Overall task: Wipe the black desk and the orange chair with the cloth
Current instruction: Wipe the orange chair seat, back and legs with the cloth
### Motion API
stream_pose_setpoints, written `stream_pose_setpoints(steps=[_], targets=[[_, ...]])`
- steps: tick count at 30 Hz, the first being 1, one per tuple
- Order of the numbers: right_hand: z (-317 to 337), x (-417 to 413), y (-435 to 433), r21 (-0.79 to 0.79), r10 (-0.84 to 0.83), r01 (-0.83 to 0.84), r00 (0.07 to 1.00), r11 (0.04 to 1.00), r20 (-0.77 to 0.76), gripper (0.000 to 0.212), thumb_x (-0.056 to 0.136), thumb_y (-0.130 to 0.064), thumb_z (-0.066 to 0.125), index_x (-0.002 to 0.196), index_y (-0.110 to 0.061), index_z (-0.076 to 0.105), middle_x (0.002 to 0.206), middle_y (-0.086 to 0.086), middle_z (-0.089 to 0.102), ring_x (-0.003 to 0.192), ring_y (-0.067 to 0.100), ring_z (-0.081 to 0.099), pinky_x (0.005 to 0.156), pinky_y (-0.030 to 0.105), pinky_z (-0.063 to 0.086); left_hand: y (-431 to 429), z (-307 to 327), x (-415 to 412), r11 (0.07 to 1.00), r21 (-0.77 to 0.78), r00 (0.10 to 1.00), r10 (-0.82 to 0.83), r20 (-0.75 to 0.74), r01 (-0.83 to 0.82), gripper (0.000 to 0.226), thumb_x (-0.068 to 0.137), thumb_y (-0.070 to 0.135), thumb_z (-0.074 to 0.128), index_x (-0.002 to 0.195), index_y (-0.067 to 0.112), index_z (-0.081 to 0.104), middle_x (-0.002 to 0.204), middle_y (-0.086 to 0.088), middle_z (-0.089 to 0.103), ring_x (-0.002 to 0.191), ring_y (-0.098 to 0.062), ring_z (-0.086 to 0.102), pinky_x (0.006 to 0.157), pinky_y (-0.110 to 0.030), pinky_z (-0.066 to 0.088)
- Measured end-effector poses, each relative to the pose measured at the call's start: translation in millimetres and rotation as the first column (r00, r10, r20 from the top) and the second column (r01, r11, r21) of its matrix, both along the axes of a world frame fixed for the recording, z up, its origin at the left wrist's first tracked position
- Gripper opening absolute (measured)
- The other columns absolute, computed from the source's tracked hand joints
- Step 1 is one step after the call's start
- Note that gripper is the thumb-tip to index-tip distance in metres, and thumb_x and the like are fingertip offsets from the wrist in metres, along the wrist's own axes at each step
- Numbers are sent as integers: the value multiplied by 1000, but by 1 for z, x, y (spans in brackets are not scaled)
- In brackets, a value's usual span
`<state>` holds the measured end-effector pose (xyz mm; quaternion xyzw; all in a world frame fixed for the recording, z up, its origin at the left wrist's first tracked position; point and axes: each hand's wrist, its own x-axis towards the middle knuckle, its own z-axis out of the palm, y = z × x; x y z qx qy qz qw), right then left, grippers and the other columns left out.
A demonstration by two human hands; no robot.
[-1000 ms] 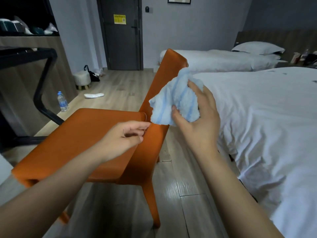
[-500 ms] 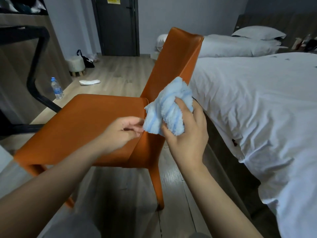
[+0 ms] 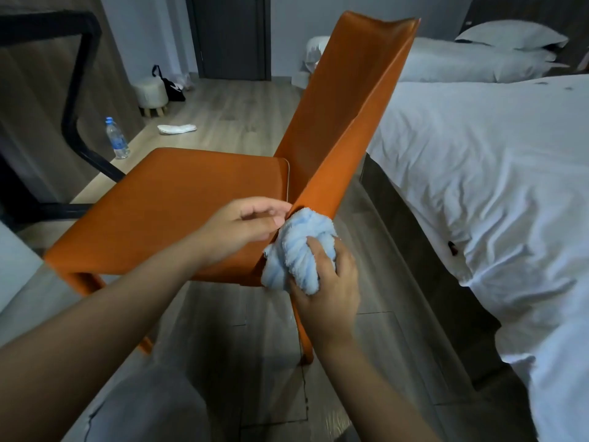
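Observation:
The orange chair stands in front of me, seat to the left, backrest rising toward the upper right. My right hand grips a bunched light-blue cloth and holds it against the bottom of the backrest, at the chair's near rear corner. My left hand hovers over the seat's rear edge with fingers loosely curled, its fingertips close to the cloth; whether they pinch it I cannot tell. The black desk shows only as a frame and leg at the far left.
A white-sheeted bed runs close along the chair's right side, a second bed behind it. On the wooden floor are a water bottle, a white cloth, a small stool and a black bag. A grey door is at the back.
My right hand has slid the cloth down the backrest from near its top to its base. The left hand stayed near the seat's rear edge. The view has tilted downward.

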<state>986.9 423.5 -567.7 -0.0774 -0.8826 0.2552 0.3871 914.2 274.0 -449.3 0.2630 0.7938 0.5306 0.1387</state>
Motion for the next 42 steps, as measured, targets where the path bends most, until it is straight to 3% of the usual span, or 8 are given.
stream_pose_setpoints(steps=[8, 12, 17, 26, 31, 35, 39, 42], targets=[[-19, 4, -26, -1, -16, 16, 996, 1000, 93, 57, 78, -56, 58, 126, -29, 47, 132, 12, 51, 114, 31, 51, 69, 38, 55, 0, -5, 5, 1000, -1, 999, 11, 42, -10, 25, 97, 18, 50, 114, 33, 59, 119, 11, 62, 110, -5, 61, 92, -26, 53], [-40, 13, -30, 2, 50, -51, 983, 999, 178, 55, 74, -49, 69, 125, -32, 53, 127, 8, 55, 106, 28, 54, 61, 33, 54, -1, -3, 7, 1000, -9, 998, 17, 60, -17, 24, 97, 21, 50, 114, 34, 60, 123, 8, 61, 116, -12, 59, 97, -35, 51], [-56, 25, -15, -93, 97, -76, 963, 993, 251, 56, 75, -48, 66, 128, -39, 49, 131, -1, 50, 112, 22, 49, 72, 30, 50, 2, -1, 9, 997, -62, 999, 37, 9, -36, 22, 96, 23, 53, 113, 34, 62, 121, 4, 63, 114, -14, 59, 99, -40, 50], [13, 34, 42, -452, -55, 16, 996, 892, -73, 61, 73, -47, 61, 130, -29, 54, 123, -9, 49, 112, 13, 51, 86, 33, 49, 32, 25, 12, 991, -38, 964, 112, -243, -125, 33, 91, 23, 62, 124, 24, 60, 117, 8, 63, 109, -4, 59, 95, -23, 48], [82, 11, 84, -566, -39, -112, 968, 816, -248, 56, 80, -26, 72, 132, -29, 51, 128, -9, 50, 109, -12, 48, 81, 1, 37, 57, 53, 13, 985, 45, 924, 174, -340, -169, 33, 91, 29, 62, 124, 24, 61, 112, 12, 64, 104, -1, 61, 96, -29, 50], [124, -9, 109, -516, 21, -223, 930, 827, -367, 58, 78, -21, 70, 133, -19, 53, 125, -10, 51, 112, -14, 46, 91, 1, 32, 76, 73, 13, 977, 79, 892, 214, -397, -199, 34, 91, 35, 61, 123, 27, 62, 111, 13, 65, 102, -3, 62, 93, -33, 52], [158, -25, 121, -432, 147, -293, 929, 853, -341, 56, 78, -24, 65, 133, -17, 52, 129, -3, 54, 117, 1, 50, 98, 13, 39, 87, 85, 10, 970, 92, 879, 242, -411, -224, 34, 90, 37, 62, 122, 28, 62, 109, 13, 66, 100, -6, 63, 91, -34, 54], [174, -31, 114, -463, 243, -393, 904, 795, -350, 45, 78, -30, 63, 121, -31, 51, 115, -21, 55, 108, -7, 53, 95, 15, 43, 86, 86, 8, 974, 80, 884, 224, -411, -210, 30, 89, 37, 63, 119, 30, 63, 108, 12, 65, 99, -9, 64, 89, -39, 55]])
